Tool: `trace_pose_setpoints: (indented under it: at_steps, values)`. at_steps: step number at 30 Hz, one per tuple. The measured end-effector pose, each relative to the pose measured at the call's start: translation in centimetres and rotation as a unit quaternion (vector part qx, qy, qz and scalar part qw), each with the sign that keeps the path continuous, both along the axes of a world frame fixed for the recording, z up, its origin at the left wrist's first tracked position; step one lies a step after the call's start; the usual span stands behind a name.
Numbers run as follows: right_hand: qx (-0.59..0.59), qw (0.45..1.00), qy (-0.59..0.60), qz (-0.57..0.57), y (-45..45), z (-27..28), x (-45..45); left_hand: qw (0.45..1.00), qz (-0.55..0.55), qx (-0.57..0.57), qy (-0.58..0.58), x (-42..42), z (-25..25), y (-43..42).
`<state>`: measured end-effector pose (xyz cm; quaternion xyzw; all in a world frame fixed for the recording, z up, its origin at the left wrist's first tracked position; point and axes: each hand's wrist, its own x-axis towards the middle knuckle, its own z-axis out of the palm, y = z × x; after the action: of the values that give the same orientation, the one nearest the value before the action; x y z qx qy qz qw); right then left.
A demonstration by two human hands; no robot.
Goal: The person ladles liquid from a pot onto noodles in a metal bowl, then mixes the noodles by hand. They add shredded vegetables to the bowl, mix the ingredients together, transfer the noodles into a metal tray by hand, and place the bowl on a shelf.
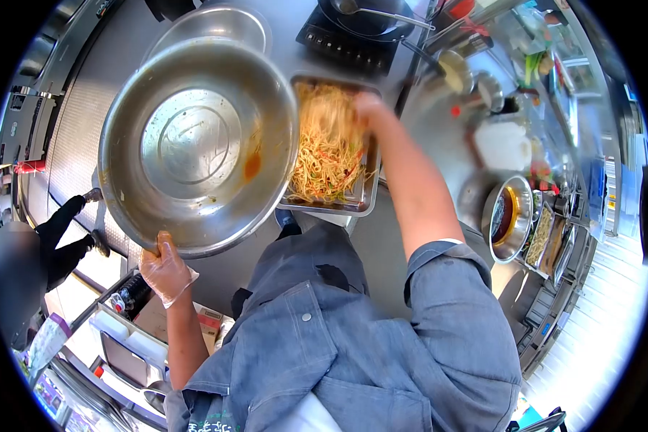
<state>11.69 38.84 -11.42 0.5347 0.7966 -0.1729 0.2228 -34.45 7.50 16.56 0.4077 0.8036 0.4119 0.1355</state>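
My left hand (165, 268), in a clear plastic glove, grips the near rim of a large steel bowl (191, 140). Sauce smears and a few scraps cling to the bowl's inside, and it overlaps the left edge of a rectangular metal tray (362, 198). Noodles (327, 162) mixed with red and green bits lie in the tray. At the tray's upper right is my right hand (363, 108), blurred by motion against the noodles, so its fingers cannot be made out.
A pan (367, 21) with a ladle rests on a black cooker (345, 43) at the top. Another round steel bowl (230, 25) lies behind the large one. Right, a steel bowl (509, 218) holds dark red sauce. A person (21, 273) stands at the left.
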Motion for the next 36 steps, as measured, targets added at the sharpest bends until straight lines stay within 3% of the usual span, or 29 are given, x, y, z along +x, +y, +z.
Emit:
trace_pose_setpoints:
  at_steps: [1,2,3,4,6,8,10,11,12,13,16,18,20,21,26,28,29,31,34,36]
  values:
    - [-0.029,0.993,0.086,-0.077,0.1,0.7,0.6,1.000,0.003,0.004,-0.010,0.0,0.1,0.0]
    - [-0.061,0.952,0.163,-0.252,-2.1,6.9,-1.3,1.000,0.005,0.007,-0.020,0.0,0.3,-0.1]
    - [-0.057,0.872,0.249,-0.417,-4.5,14.0,-3.7,0.998,0.006,0.011,-0.055,-0.4,0.0,-0.2]
    - [-0.054,0.874,0.247,-0.415,-6.0,16.0,-4.4,0.998,0.008,0.013,-0.059,-0.5,-0.2,-0.2]
    - [-0.088,0.822,0.363,-0.429,-7.5,18.4,-5.0,0.998,-0.011,0.031,-0.053,-0.4,-0.4,-0.1]
    - [-0.045,0.814,0.398,-0.421,-9.6,19.9,-6.4,0.994,-0.003,0.049,-0.093,-0.2,0.2,0.3]
    - [-0.046,0.841,0.362,-0.398,-12.8,23.2,-9.2,0.996,-0.004,0.008,-0.084,-0.2,0.6,0.3]
    - [-0.043,0.842,0.362,-0.399,-13.6,21.2,-8.7,0.996,-0.006,0.010,-0.086,0.0,0.6,0.3]
    - [0.043,0.892,0.341,-0.294,-14.6,17.3,-7.7,0.995,-0.005,0.029,-0.094,0.4,0.6,0.4]
    - [0.125,0.923,0.314,-0.183,-15.4,17.2,-8.3,0.994,-0.004,0.047,-0.100,0.5,0.7,0.3]
    - [0.115,0.918,0.292,-0.241,-16.3,18.2,-8.7,0.996,-0.022,0.046,-0.071,0.7,1.0,0.0]
    - [0.149,0.896,0.346,-0.235,-17.3,16.3,-9.2,0.998,-0.021,0.023,-0.051,0.7,1.4,0.1]
    - [0.082,0.930,0.340,-0.115,-20.2,15.6,-10.2,0.999,-0.020,0.001,-0.032,0.8,1.7,0.1]
    - [0.179,0.908,0.368,-0.092,-21.6,14.1,-10.4,0.999,-0.016,-0.001,-0.037,0.8,1.7,0.1]
    - [0.162,0.896,0.389,-0.140,-20.0,26.0,-11.7,0.999,-0.035,0.041,0.010,1.5,2.7,0.5]
    - [0.208,0.846,0.481,-0.097,-18.7,29.3,-12.6,0.990,-0.081,0.061,0.101,2.2,3.0,0.8]
    - [0.210,0.843,0.486,-0.095,-17.7,30.3,-13.1,0.989,-0.099,0.052,0.094,3.1,4.1,0.8]
    - [0.331,0.844,0.423,-0.020,-15.2,31.4,-14.5,0.983,-0.127,0.082,0.105,5.2,6.5,1.3]
    - [0.358,0.866,0.349,-0.023,-12.6,27.9,-14.8,0.970,-0.174,0.132,0.103,8.2,9.1,2.8]
    - [0.302,0.883,0.359,-0.002,-13.9,24.9,-15.0,0.960,-0.213,0.136,0.118,9.2,9.2,3.7]
